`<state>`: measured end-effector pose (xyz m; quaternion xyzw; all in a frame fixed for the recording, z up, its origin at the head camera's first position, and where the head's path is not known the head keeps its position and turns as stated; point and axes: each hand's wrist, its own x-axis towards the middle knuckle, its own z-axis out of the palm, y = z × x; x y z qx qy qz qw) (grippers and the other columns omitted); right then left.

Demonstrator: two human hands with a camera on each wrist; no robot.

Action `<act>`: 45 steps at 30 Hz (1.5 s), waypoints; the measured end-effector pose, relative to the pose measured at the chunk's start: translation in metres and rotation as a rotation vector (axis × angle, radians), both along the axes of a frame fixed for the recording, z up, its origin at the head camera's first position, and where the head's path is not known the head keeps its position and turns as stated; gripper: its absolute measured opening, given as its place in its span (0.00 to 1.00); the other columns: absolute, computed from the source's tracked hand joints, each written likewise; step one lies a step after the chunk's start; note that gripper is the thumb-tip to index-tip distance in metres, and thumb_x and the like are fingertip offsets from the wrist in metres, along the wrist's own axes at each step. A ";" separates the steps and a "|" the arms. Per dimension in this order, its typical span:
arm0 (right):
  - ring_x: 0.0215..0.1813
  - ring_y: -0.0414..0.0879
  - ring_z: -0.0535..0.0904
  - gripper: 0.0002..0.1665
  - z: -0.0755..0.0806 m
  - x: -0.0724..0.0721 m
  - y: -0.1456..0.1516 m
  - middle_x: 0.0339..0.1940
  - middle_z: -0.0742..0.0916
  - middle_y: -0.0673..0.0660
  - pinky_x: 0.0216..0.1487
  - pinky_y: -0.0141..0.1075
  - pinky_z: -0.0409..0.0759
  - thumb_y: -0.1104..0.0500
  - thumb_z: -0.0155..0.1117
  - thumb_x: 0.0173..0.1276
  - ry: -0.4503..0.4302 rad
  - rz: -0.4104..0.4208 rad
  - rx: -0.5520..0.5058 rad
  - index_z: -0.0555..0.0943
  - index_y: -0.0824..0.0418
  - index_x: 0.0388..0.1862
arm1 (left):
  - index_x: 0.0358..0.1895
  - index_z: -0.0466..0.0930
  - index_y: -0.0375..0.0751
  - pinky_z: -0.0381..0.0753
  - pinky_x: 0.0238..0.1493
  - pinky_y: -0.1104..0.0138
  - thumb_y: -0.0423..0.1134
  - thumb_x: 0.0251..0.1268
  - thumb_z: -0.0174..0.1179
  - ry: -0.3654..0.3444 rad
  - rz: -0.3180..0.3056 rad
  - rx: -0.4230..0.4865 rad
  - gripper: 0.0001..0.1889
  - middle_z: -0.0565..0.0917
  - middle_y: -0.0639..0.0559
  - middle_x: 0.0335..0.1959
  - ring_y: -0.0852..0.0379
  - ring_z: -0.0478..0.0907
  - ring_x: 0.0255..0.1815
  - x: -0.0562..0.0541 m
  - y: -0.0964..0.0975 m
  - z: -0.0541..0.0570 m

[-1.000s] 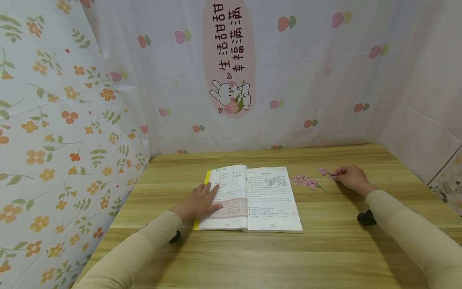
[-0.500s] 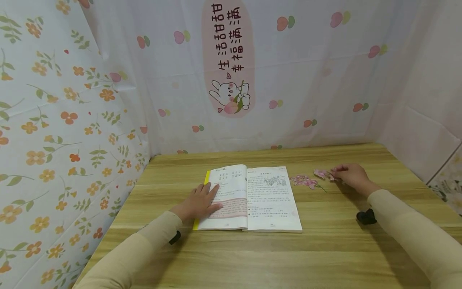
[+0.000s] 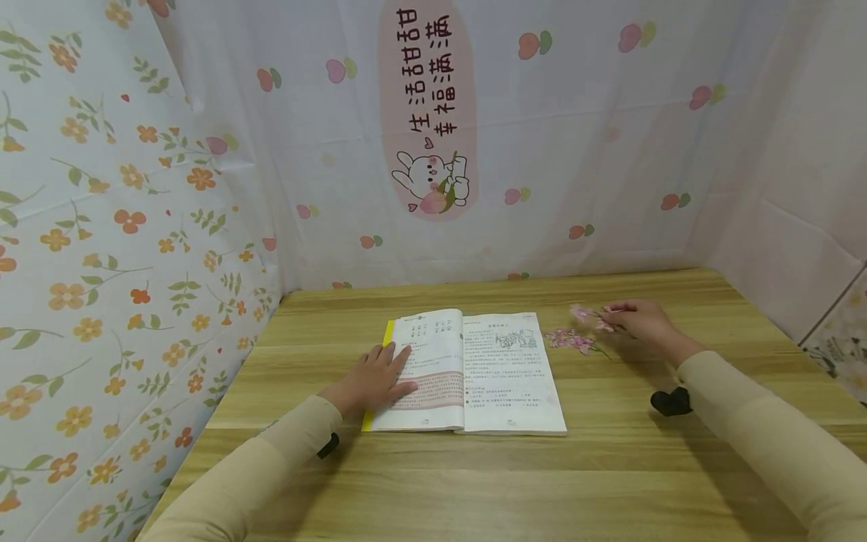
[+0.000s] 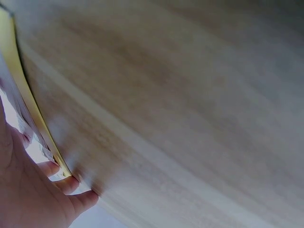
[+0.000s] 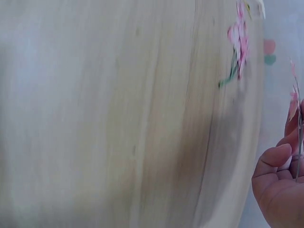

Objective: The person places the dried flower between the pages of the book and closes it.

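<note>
An open book (image 3: pixel 511 376) with a yellow cover edge lies on the wooden table. My left hand (image 3: pixel 371 380) rests on its left page, fingers spread, some fingertips reaching past the yellow edge in the left wrist view. At the right, my right hand (image 3: pixel 640 324) pinches a thin-stemmed sprig of pink flowers (image 3: pixel 588 313) between thumb and fingers, blossoms pointing left. Just below that sprig in the head view, a second pink flower sprig (image 3: pixel 569 340) lies beside the book's right page, its green stem toward the right.
The wooden table (image 3: pixel 474 489) extends on all sides of the book. A patterned curtain (image 3: pixel 576 150) hangs along the table's back edge, and a floral curtain (image 3: pixel 135 248) stands at the left. Dark bands show at both wrists.
My right hand has moved left with the held sprig, which has come up off the table near the lying one. My left hand and the book have stayed in place.
</note>
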<state>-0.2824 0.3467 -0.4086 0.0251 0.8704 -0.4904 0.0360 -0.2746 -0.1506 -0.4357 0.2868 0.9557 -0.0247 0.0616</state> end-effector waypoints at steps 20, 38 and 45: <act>0.33 0.43 0.78 0.30 0.009 0.004 -0.078 0.41 0.83 0.55 0.31 0.37 0.77 0.53 0.59 0.73 -0.073 0.033 -0.196 0.68 0.70 0.66 | 0.78 0.48 0.41 0.57 0.66 0.44 0.66 0.71 0.41 -0.003 0.002 0.005 0.42 0.54 0.34 0.74 0.35 0.54 0.72 0.001 0.000 0.001; 0.37 0.41 0.79 0.27 -0.001 0.008 -0.155 0.43 0.82 0.58 0.40 0.32 0.80 0.65 0.65 0.67 -0.162 -0.031 -0.329 0.70 0.72 0.62 | 0.78 0.48 0.40 0.57 0.66 0.43 0.65 0.72 0.42 -0.014 -0.018 0.021 0.42 0.54 0.32 0.74 0.34 0.54 0.71 0.001 -0.001 0.003; 0.34 0.42 0.79 0.25 -0.006 0.012 -0.181 0.45 0.82 0.60 0.37 0.32 0.80 0.65 0.67 0.65 -0.179 -0.056 -0.299 0.74 0.68 0.59 | 0.78 0.48 0.40 0.57 0.66 0.43 0.66 0.72 0.41 -0.011 -0.014 0.015 0.42 0.54 0.33 0.74 0.34 0.54 0.71 0.000 -0.002 0.001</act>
